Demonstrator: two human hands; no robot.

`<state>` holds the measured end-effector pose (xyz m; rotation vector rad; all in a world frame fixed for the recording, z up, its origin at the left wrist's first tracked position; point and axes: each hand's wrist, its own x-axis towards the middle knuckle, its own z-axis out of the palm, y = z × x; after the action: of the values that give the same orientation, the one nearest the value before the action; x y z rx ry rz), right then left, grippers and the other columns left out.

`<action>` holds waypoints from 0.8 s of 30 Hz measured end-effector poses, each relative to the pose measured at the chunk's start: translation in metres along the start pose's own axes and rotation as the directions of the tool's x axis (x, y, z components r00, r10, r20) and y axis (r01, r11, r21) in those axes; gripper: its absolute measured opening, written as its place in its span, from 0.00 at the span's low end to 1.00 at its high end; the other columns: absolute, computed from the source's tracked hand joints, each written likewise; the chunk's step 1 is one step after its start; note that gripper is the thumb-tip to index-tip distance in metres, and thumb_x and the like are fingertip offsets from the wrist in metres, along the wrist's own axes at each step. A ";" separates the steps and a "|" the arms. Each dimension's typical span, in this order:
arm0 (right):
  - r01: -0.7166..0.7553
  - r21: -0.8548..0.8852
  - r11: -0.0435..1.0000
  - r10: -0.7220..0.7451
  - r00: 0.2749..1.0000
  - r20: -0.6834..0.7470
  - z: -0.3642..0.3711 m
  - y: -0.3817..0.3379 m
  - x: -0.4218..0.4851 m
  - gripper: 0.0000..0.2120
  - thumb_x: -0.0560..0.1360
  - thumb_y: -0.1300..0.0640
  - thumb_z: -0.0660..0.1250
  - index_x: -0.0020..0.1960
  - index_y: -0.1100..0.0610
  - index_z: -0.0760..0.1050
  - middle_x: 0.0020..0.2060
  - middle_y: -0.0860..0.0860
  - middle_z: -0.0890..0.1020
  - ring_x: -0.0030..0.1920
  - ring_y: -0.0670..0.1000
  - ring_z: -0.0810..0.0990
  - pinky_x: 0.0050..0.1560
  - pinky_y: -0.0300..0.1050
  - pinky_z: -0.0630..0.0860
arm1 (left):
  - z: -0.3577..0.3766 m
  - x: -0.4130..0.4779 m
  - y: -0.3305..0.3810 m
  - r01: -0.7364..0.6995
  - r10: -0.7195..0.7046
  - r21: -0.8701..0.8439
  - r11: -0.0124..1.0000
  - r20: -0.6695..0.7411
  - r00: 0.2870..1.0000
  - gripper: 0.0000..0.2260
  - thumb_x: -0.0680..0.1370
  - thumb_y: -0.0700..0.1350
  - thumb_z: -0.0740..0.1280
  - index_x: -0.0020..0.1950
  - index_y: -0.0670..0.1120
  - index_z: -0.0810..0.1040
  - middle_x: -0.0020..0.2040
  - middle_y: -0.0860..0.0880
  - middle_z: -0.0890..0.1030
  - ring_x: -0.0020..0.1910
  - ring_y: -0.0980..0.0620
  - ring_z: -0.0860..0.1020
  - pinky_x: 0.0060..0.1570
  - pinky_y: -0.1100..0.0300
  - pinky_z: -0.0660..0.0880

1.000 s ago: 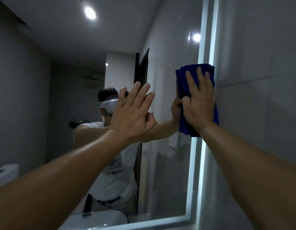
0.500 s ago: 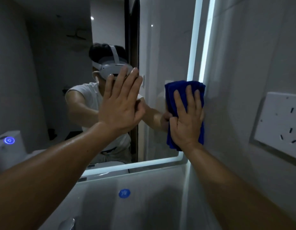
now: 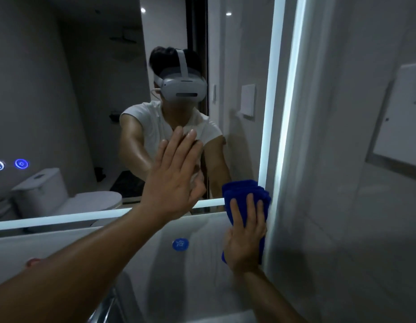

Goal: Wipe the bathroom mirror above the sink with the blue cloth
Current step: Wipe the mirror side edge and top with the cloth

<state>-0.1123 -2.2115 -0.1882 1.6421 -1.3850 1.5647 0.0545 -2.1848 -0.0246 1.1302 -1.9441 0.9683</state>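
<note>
Blue cloth (image 3: 245, 191) is sliding down the right side of the mirror (image 3: 97, 66). Half a second ago it was sitting at mid-height against the lit right strip (image 3: 272, 113). Now it is reaching the bottom right corner, with its lower half already overhanging the lit bottom strip (image 3: 62, 217) onto the wall below. This is suggesting that one vertical pass along the right edge is finishing, so the next stroke is probably going to start further left on the glass. On the right hand (image 3: 245, 238) the grip is staying open, fingers straight and spread, pressing the folded cloth flat rather than curling round it. The left hand (image 3: 176, 180) is open too, palm and straight fingers lying flat on the glass near the lower middle, holding nothing and apparently bracing.
</note>
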 end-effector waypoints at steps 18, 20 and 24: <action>-0.862 0.383 0.332 0.350 0.489 0.799 -0.207 -0.120 -0.029 0.36 0.66 0.65 0.65 0.70 0.41 0.67 0.66 0.44 0.75 0.57 0.47 0.80 0.51 0.46 0.81 | -0.150 -0.120 0.083 0.967 -0.145 -0.253 -0.041 0.959 0.245 0.18 0.82 0.60 0.58 0.65 0.50 0.73 0.65 0.49 0.78 0.62 0.48 0.76 0.67 0.48 0.72; -0.817 0.410 0.406 0.214 0.521 0.826 -0.231 -0.148 -0.028 0.40 0.64 0.62 0.65 0.72 0.39 0.63 0.70 0.46 0.72 0.62 0.49 0.78 0.59 0.51 0.79 | -0.177 -0.129 0.095 0.916 -0.069 -0.268 -0.299 0.963 0.260 0.19 0.81 0.59 0.61 0.64 0.48 0.76 0.60 0.47 0.82 0.60 0.46 0.79 0.65 0.47 0.74; -0.814 0.439 0.380 0.084 0.503 0.860 -0.267 -0.182 -0.025 0.40 0.70 0.65 0.69 0.73 0.38 0.58 0.73 0.41 0.67 0.69 0.44 0.72 0.69 0.54 0.72 | -0.218 -0.153 0.097 0.701 -0.056 -0.240 -0.672 0.960 0.276 0.16 0.77 0.47 0.66 0.62 0.42 0.78 0.53 0.42 0.85 0.53 0.43 0.81 0.60 0.47 0.75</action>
<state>-0.0660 -1.9040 -0.0960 2.9174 -1.8029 2.3144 0.0674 -1.9053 -0.0699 0.9834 -0.8689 -1.7180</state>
